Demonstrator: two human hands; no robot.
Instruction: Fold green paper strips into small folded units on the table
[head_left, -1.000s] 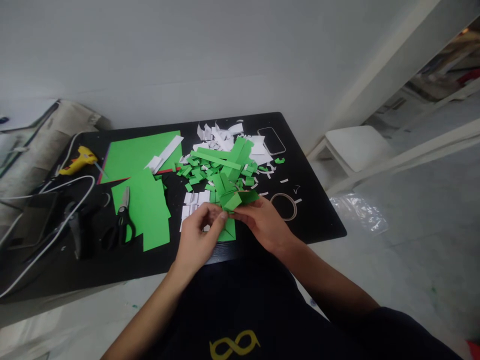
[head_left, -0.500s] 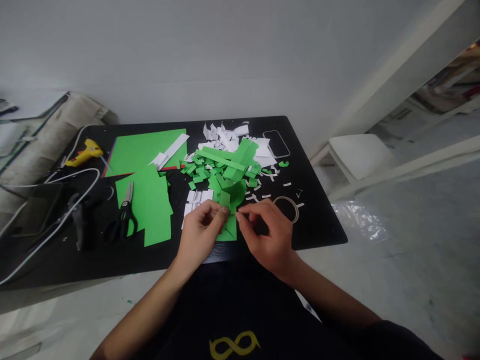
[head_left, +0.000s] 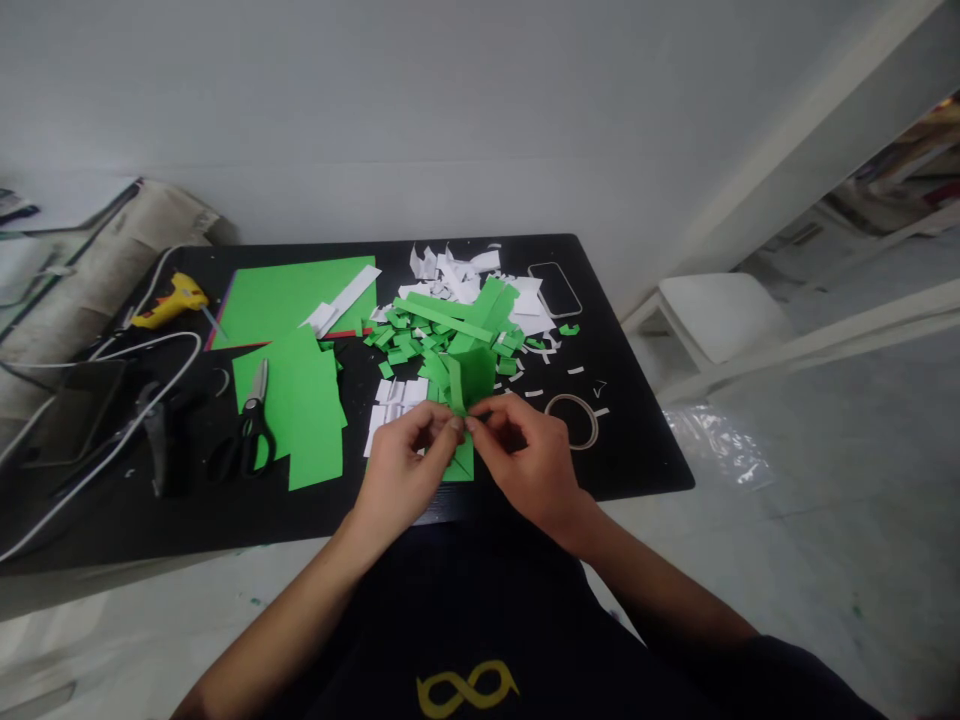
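Note:
Close to the table's front edge, my left hand [head_left: 411,455] and my right hand [head_left: 529,460] meet fingertip to fingertip. Both pinch the lower end of a folded green paper piece [head_left: 474,378], whose flaps stand up above the fingers. Under the hands lies another green paper piece [head_left: 459,468], partly covered by them. Folded white paper [head_left: 391,400] rests just left of the pinch. Beyond the hands spreads a heap of green paper scraps [head_left: 409,335]. My fingers hide the exact spot where the paper is gripped.
Black scissors [head_left: 253,425] lie on green sheets [head_left: 311,430] to the left. A yellow glue gun [head_left: 176,300] sits farther left, near a white cable [head_left: 169,390]. White scraps [head_left: 457,270] lie at the back. A tape ring [head_left: 592,420] is right of my hands; a white stool [head_left: 724,310] stands beyond.
My right hand has moved left to the paper, and its fingertips now touch those of my left hand. The green flaps have turned more upright.

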